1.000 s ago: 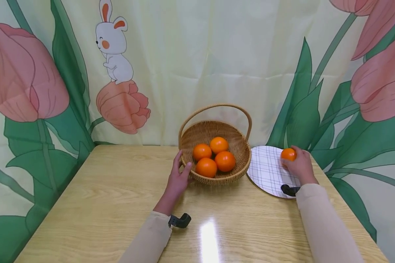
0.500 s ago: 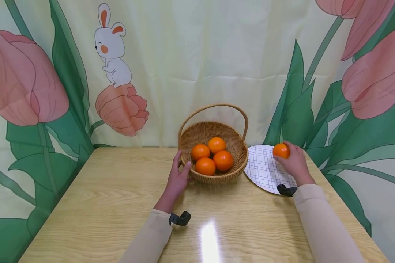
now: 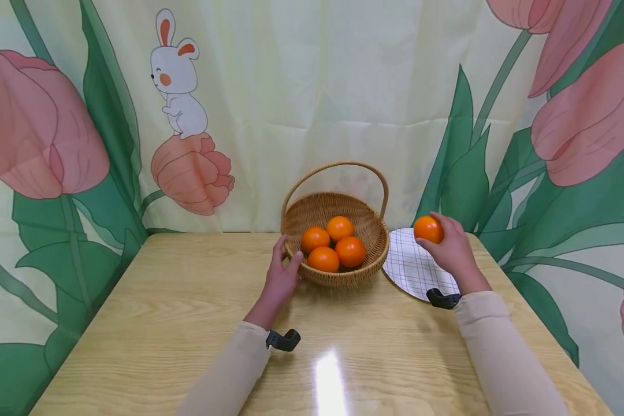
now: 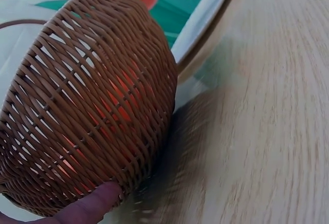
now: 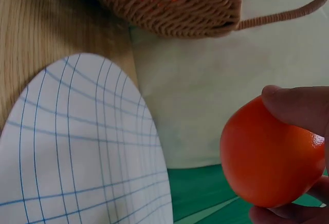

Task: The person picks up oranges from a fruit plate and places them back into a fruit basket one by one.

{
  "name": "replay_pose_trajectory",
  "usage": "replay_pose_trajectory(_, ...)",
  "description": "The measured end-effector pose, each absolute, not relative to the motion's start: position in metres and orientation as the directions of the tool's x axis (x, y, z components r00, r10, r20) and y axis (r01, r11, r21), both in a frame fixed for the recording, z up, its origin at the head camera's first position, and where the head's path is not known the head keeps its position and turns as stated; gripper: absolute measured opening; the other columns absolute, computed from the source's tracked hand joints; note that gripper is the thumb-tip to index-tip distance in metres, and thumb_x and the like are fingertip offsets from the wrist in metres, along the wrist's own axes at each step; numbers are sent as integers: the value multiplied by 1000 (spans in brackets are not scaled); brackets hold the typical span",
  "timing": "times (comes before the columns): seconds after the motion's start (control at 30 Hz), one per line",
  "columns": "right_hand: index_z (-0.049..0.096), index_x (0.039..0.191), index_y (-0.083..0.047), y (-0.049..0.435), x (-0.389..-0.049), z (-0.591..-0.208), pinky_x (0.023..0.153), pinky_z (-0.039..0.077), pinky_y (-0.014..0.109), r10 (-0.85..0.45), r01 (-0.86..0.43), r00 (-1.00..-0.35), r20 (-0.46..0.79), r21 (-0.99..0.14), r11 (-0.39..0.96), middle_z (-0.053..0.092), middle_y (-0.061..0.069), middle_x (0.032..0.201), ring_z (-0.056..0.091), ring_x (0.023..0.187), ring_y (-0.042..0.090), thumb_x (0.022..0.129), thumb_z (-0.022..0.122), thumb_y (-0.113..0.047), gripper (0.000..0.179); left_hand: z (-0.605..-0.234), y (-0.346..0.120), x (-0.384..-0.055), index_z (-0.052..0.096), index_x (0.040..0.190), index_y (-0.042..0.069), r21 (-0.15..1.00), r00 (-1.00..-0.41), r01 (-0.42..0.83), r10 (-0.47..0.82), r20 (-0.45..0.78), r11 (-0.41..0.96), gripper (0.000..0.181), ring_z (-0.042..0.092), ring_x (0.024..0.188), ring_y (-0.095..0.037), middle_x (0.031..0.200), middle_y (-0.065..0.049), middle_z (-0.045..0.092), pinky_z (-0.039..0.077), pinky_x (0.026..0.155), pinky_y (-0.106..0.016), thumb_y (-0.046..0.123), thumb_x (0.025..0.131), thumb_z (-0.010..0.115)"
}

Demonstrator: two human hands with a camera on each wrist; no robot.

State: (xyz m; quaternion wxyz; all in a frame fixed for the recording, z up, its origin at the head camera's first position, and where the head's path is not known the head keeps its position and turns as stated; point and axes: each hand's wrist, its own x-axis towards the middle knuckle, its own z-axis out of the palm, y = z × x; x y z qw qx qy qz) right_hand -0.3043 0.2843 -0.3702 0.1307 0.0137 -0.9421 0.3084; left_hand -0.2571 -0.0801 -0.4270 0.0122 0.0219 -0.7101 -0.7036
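Observation:
A brown wicker basket (image 3: 338, 277) with an arched handle stands at the table's far side, holding several smooth, round orange fruits (image 3: 351, 251). My left hand (image 3: 281, 283) grips the basket's left side. In the left wrist view, its thumb (image 4: 95, 203) lies against the woven wall, while its other fingers are mostly hidden. My right hand (image 3: 455, 248) pinches another orange fruit (image 3: 427, 230) between thumb and fingers, above the far part of a round white mat (image 3: 411, 268) with blue grid lines. The right wrist view shows this fruit (image 5: 267, 157) apart from the mat.
The light wooden table (image 3: 187, 318) runs forward to a curtain (image 3: 369, 104) printed with tulips and a rabbit, close behind the basket. The mat lies just right of the basket, near the table's right edge. A camera is worn on each wrist.
My right hand has lifted the fruit off the mat and carried it left, toward the basket. My left hand stays on the basket. The head view has shifted slightly.

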Motion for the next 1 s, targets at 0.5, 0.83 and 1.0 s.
replay_pose_trajectory(0.5, 28, 143, -27, 251, -296, -351, 89, 43, 59, -27, -201, -952, 305, -559, 804, 28, 14, 143, 40, 116, 39, 81, 64, -43, 73, -425, -84, -261, 19, 137, 50, 996, -996, -70, -49, -72, -49, 57, 36, 126, -42, 148, -12, 20, 50, 79, -56, 37, 92, 51)
replay_pose_trajectory(0.83, 32, 140, -28, 232, -291, -344, 89, 44, 58, -67, -260, -937, 344, -555, 790, 31, 11, 143, 41, 118, 37, 79, 65, -46, 72, -422, -88, -260, 16, 137, 50, 997, -997, -70, -30, -70, -17, 57, 36, 125, -45, 147, -16, 20, 52, 76, -54, 38, 92, 50)
replay_pose_trajectory(1.0, 35, 138, -29, 224, -293, -339, 88, 44, 57, -99, -316, -914, 394, -536, 783, 33, 10, 142, 42, 118, 37, 77, 67, -46, 71, -402, -86, -256, 14, 141, 42, 997, -997, -74, 8, -74, -20, 59, 32, 128, -46, 149, -18, 15, 47, 83, -57, 31, 94, 48)
